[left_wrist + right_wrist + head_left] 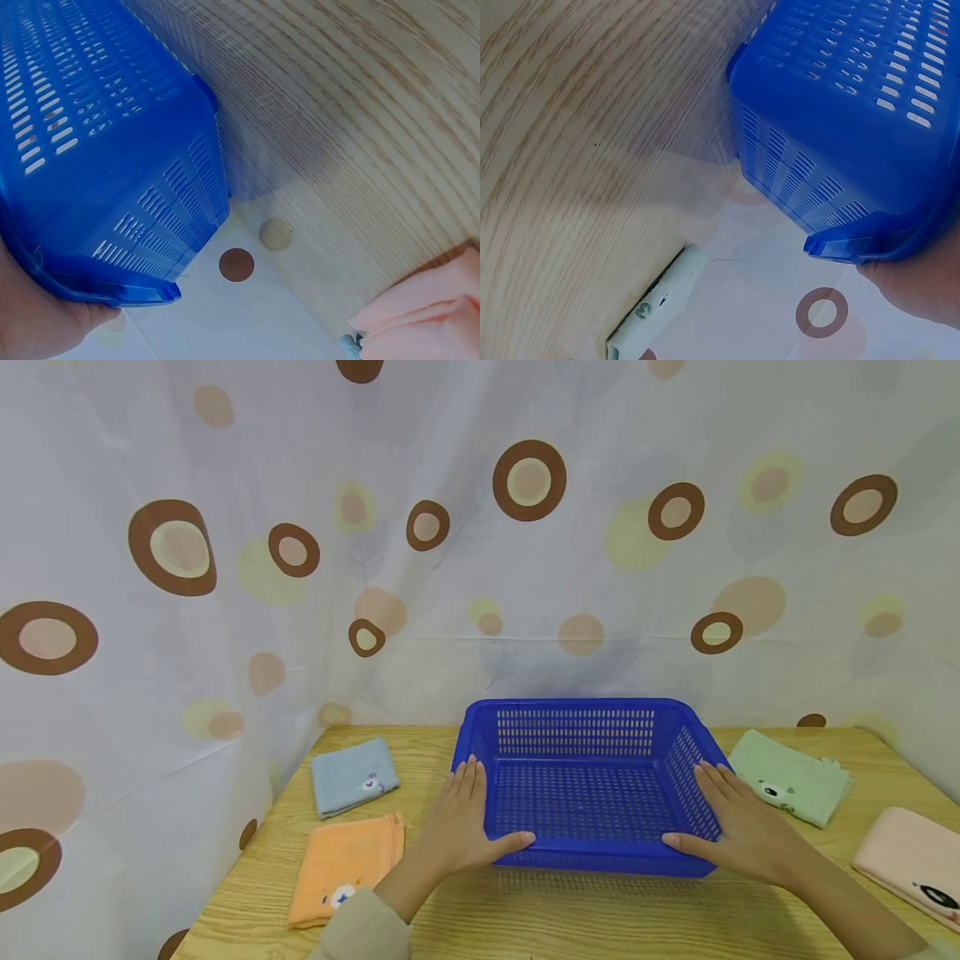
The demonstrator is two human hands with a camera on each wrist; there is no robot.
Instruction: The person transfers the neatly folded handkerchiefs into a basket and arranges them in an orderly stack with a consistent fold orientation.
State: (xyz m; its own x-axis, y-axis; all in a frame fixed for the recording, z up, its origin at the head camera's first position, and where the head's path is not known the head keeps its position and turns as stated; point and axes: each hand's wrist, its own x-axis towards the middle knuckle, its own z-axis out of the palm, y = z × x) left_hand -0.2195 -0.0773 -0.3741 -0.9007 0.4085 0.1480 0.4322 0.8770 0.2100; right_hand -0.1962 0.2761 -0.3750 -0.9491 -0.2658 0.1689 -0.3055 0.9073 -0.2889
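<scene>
- Head view: the blue basket (592, 853) is at the middle of the wooden counter (600, 927), in front of the patterned sheet (465, 443), with no cloth visible inside it.
- The person's left hand (465, 827) and right hand (738, 831) lie spread at its near corners, fingers straight along the sides, thumbs on the near rim; neither pinches anything else.
- With the hands only at the near end, the far end could swing or dip if one side were pushed harder than the other.
- The blue cloth (352, 777) and orange cloth (348, 860) lie to the left; a sideways slide could rumple them.
- The green cloth (791, 777) is just beside the right wall, so it seems likeliest to be caught by a drift that way; the pink cloth (911, 860) is farther off.
- Left wrist view: the hand shows beneath the basket's rim, its fingers mostly hidden, so their hold cannot be told here. Smooth plastic might slip from flat fingers if lifted.
- Right wrist view: again only part of the hand shows at the rim. Whether the basket's base fully touches the counter is unclear; if raised, it could drop with a jolt should either side give way.
</scene>
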